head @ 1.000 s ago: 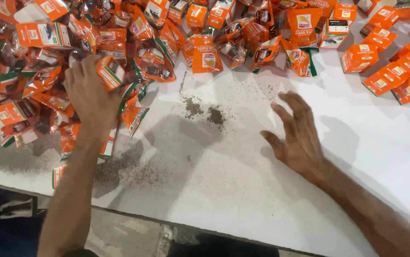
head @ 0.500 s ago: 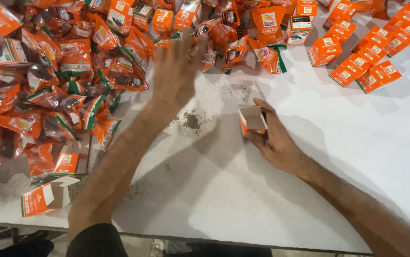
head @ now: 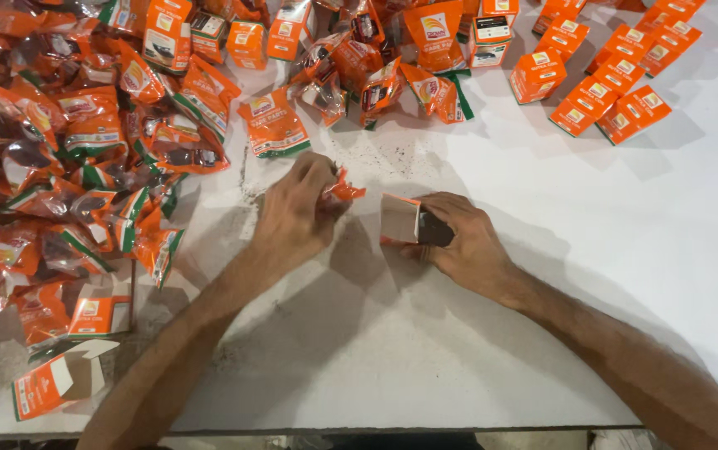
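My left hand (head: 296,212) is closed around a small orange plastic pouch (head: 344,188), whose crumpled end sticks out between thumb and fingers. My right hand (head: 459,242) grips a small open orange-and-white carton (head: 400,219), its open mouth turned left toward the pouch. The two hands meet near the middle of the white table (head: 425,350), pouch and carton a few centimetres apart.
A big heap of orange pouches (head: 84,142) covers the table's left and far side. Closed orange cartons (head: 600,92) lie in a cluster at the far right. Open empty cartons (head: 59,383) sit at the near left. Dark grit (head: 375,158) speckles the table.
My left hand pulled back from the heap with a pouch in it and came down to the middle. My right hand kept the carton and turned its open mouth toward the pouch.
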A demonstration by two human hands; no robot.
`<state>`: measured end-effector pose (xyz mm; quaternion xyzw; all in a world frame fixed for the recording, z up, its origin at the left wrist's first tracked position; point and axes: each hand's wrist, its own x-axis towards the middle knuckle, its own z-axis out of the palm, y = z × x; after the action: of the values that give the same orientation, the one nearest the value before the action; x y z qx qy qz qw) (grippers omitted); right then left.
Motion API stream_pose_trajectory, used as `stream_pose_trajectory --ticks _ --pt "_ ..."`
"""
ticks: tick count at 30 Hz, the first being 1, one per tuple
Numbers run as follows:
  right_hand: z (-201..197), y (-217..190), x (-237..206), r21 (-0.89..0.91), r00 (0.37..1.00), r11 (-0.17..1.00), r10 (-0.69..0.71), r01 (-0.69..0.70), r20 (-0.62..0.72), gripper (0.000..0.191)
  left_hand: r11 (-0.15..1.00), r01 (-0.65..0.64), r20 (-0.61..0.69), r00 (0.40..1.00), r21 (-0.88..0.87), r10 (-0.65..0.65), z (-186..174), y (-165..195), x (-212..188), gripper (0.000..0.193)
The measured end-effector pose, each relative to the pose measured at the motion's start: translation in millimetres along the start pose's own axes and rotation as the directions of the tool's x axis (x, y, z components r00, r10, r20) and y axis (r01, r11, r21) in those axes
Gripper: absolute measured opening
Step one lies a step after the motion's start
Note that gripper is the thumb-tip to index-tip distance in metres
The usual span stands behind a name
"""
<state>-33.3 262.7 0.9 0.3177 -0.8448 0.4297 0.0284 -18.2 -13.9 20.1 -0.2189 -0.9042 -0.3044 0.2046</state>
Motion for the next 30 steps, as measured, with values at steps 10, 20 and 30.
stream_pose_trajectory --ticks 10,20,30 --pt "2 4 -3 0.033 1.0 0.999 -0.018 0.017 0.017 0.051 0.875 -0.479 -0.149 0.873 -0.078 0.464 44 39 -8 0.036" --pt "5 1 -4 0.074 1.0 0.997 -0.015 0.015 -0.005 0.045 0.966 -0.235 -0.085 0.966 0.106 0.244 41 59 -13 0.029" --pt "0 -9 -3 -0.024 1.0 0.999 -0.023 0.023 0.0 0.062 0.857 0.413 0.099 0.91 -0.308 -0.403 50 61 6 0.045"
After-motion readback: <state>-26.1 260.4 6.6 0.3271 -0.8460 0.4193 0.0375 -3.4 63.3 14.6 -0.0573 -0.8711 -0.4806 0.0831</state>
